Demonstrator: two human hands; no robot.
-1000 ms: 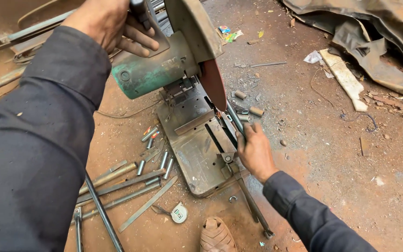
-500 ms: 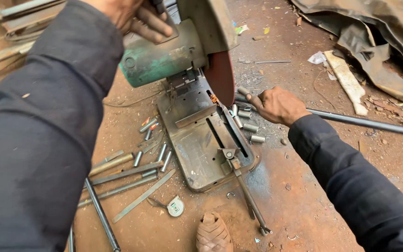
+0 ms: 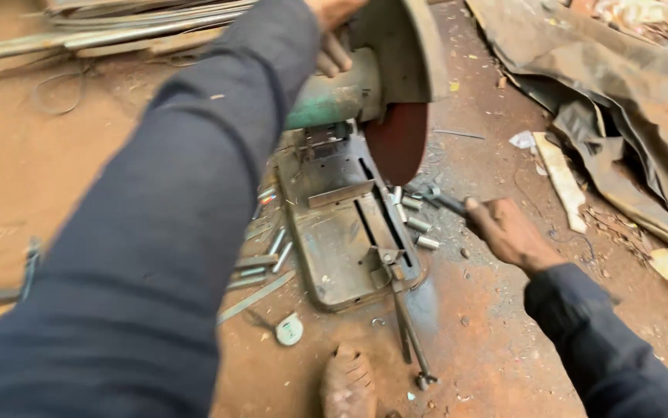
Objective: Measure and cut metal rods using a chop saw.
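Observation:
A metal chop saw stands on the dirt floor, with a green motor (image 3: 332,101), a red-brown cutting disc (image 3: 399,143) raised above its rusty base plate (image 3: 341,248). My left hand (image 3: 335,35) grips the saw's handle at the top, and my dark sleeve covers much of the left side. My right hand (image 3: 508,232) is shut on a thin metal rod (image 3: 438,200), right of the base. The rod's free end points towards the disc. Several short cut pipe pieces (image 3: 419,226) lie between the base and my right hand.
Loose rods and cut lengths (image 3: 260,263) lie left of the base, near a small round tape measure (image 3: 289,330). A foot (image 3: 348,385) shows at the bottom. A dark tarp (image 3: 612,85) and a wood scrap (image 3: 560,176) lie right; long bars (image 3: 117,31) top left.
My right hand left the saw base, took hold of a long rod on the right, and has drawn back to the right with it. The left hand stays on the saw.

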